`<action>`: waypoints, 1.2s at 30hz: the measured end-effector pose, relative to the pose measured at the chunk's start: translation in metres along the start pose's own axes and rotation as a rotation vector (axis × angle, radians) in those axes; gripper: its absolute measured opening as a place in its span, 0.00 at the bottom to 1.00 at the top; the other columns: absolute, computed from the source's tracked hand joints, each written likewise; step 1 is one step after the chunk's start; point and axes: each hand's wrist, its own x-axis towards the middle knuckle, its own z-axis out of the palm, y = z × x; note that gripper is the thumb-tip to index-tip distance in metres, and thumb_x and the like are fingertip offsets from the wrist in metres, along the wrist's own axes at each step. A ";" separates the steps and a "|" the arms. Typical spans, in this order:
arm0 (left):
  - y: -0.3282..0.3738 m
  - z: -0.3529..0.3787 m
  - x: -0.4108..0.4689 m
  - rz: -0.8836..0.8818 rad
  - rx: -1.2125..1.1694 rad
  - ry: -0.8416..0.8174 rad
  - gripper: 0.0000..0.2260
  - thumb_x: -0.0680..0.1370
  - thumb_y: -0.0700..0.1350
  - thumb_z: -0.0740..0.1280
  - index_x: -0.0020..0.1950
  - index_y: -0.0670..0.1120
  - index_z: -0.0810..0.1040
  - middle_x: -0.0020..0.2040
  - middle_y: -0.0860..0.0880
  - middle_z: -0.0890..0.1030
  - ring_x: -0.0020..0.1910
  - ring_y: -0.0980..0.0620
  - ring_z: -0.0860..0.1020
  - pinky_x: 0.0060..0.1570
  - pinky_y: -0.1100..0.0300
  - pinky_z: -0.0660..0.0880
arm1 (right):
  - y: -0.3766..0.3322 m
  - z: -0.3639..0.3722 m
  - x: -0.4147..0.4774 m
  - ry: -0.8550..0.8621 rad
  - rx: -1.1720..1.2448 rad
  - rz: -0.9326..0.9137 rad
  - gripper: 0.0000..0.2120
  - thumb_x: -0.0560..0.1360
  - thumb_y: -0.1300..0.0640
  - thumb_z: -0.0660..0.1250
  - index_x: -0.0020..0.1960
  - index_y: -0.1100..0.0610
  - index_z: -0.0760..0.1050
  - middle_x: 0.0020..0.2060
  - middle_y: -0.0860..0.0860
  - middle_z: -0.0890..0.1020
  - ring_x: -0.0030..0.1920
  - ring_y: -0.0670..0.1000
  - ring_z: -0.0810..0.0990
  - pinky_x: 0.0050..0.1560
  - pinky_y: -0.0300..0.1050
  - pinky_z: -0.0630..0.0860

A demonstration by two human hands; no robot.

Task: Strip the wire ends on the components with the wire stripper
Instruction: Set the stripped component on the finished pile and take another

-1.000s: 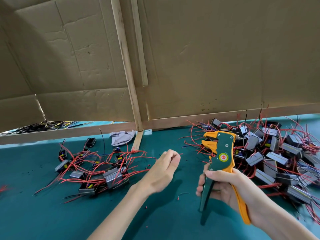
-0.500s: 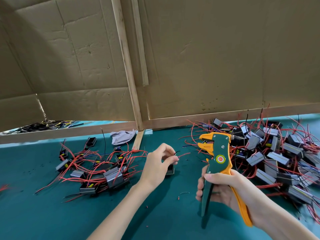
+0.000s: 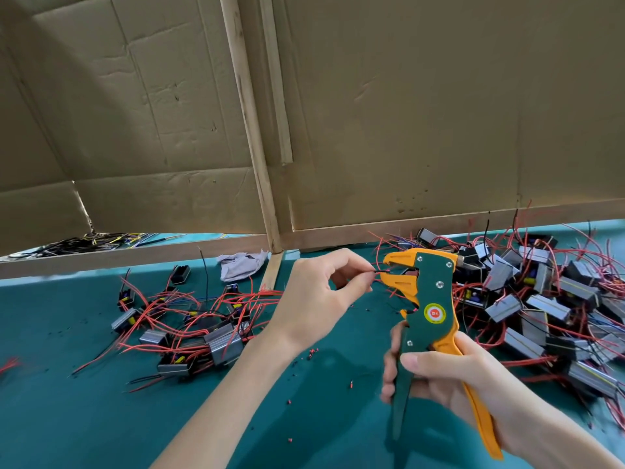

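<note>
Wire [image 3: 380,271] from left hand [image 3: 318,299], apparently into wire stripper [image 3: 430,292]

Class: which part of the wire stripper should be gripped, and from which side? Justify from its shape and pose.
Grip the two long handles of the stripper, coming from the right and below, as the right hand does. It stands upright with its jaws facing left toward the wire pinched by the left hand, so that side should stay free.
</note>
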 end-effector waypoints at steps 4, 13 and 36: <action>0.004 -0.003 0.000 -0.002 -0.003 -0.018 0.04 0.75 0.39 0.71 0.42 0.47 0.82 0.33 0.50 0.82 0.31 0.53 0.74 0.36 0.64 0.71 | 0.001 0.000 -0.001 -0.024 -0.026 -0.022 0.09 0.63 0.70 0.68 0.43 0.68 0.74 0.35 0.70 0.76 0.33 0.67 0.78 0.38 0.58 0.79; 0.010 -0.014 0.002 -0.004 0.052 -0.100 0.04 0.75 0.38 0.71 0.40 0.45 0.83 0.30 0.57 0.79 0.30 0.62 0.73 0.34 0.68 0.69 | 0.002 -0.002 -0.003 -0.028 -0.107 -0.017 0.10 0.62 0.68 0.71 0.43 0.67 0.76 0.35 0.69 0.77 0.34 0.66 0.78 0.39 0.58 0.79; 0.013 -0.028 0.003 -0.066 0.206 -0.240 0.03 0.75 0.39 0.71 0.44 0.42 0.85 0.39 0.50 0.82 0.36 0.60 0.75 0.40 0.67 0.71 | 0.012 0.004 -0.006 0.099 -0.218 -0.016 0.21 0.56 0.48 0.80 0.27 0.57 0.70 0.20 0.58 0.67 0.18 0.54 0.66 0.22 0.43 0.68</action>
